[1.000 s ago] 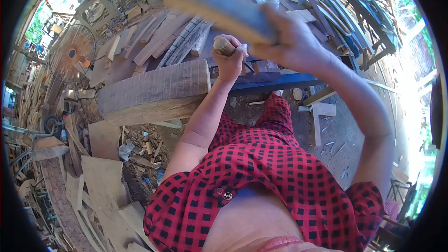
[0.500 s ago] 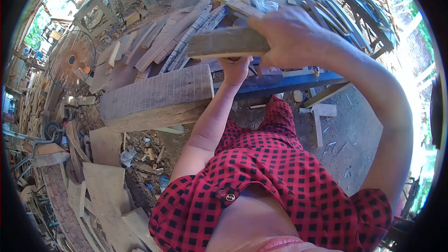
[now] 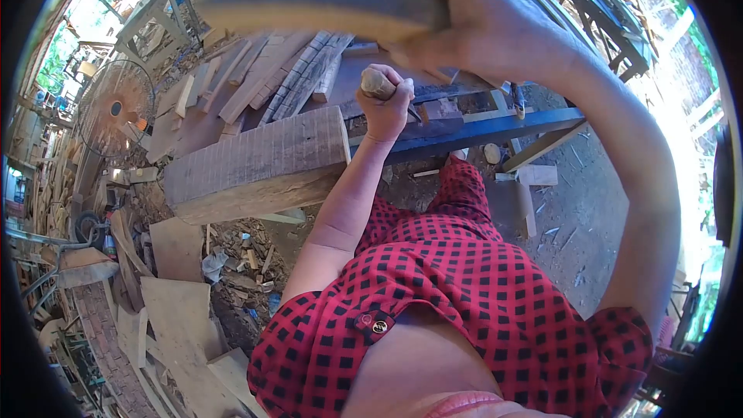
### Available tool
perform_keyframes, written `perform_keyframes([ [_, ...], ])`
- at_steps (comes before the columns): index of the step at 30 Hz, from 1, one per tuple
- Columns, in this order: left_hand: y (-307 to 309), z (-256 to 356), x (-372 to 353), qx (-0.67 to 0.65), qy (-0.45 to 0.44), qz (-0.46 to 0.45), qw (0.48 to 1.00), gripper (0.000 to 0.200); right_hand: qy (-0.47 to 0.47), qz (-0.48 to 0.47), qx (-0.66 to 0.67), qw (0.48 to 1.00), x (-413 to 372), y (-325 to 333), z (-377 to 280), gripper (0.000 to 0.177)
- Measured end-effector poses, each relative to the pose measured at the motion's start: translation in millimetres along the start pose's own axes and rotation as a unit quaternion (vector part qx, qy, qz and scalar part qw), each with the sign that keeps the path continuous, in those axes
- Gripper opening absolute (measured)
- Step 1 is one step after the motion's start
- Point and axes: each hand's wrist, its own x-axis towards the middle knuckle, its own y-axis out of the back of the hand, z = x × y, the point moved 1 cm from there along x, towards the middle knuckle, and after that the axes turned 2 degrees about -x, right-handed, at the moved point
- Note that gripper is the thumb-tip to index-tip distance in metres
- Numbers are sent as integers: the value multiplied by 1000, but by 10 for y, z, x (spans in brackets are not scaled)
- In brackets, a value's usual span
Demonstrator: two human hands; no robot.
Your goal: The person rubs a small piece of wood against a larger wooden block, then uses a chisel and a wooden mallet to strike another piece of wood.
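Note:
My left hand [image 3: 385, 112] is wrapped round the rounded wooden handle of a chisel [image 3: 377, 83], whose butt end faces up. A dark bit of its blade shows beside the fingers, and its tip is hidden from me. Above and apart from it, my right hand [image 3: 495, 27] grips one end of a thick wooden block [image 3: 325, 8], raised near the camera and smeared by motion. Below the chisel, a dark piece of wood [image 3: 439, 125] lies along the blue-edged bench [image 3: 495, 128].
A heavy squared beam [image 3: 259, 155] lies just left of my left forearm. Boards [image 3: 271, 70] are piled beyond it. A round fan [image 3: 116, 108] stands at far left. Sheets of wood [image 3: 178, 325] and scraps cover the ground at lower left; offcuts [image 3: 536, 176] lie at right.
My right hand has lifted the wooden block up and away from the chisel, toward the camera. The chisel handle in my left hand has come into view; that hand has barely moved.

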Motion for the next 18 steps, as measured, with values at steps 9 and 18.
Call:
perform_keyframes([
  [9,31,-101,-8,18,1,7,1000,19,72,28,-103,992,-36,-90,127,50],
  [18,-22,-21,16,155,-110,-10,982,20,68,-67,-160,982,-124,-232,356,48],
])
